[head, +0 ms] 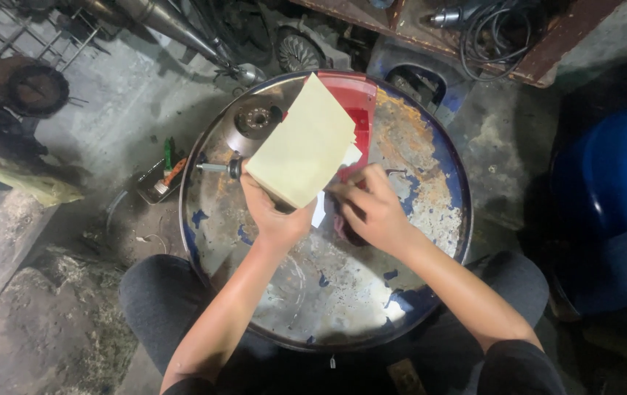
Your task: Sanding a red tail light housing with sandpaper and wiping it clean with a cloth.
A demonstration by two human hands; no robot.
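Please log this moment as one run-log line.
left hand: holds pale yellow sheet | right hand: on dark red cloth | surface: rusty round drum top | nearby: metal disc

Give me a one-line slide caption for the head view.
Over a worn round metal drum top, the left hand holds a pale yellow paper sheet while the right hand touches its lower edge.

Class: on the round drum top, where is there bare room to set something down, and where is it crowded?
Free: the near half of the drum top, between the forearms, and the rusty right side. Crowded: the far centre, around the yellow sheet, red tray and metal disc.
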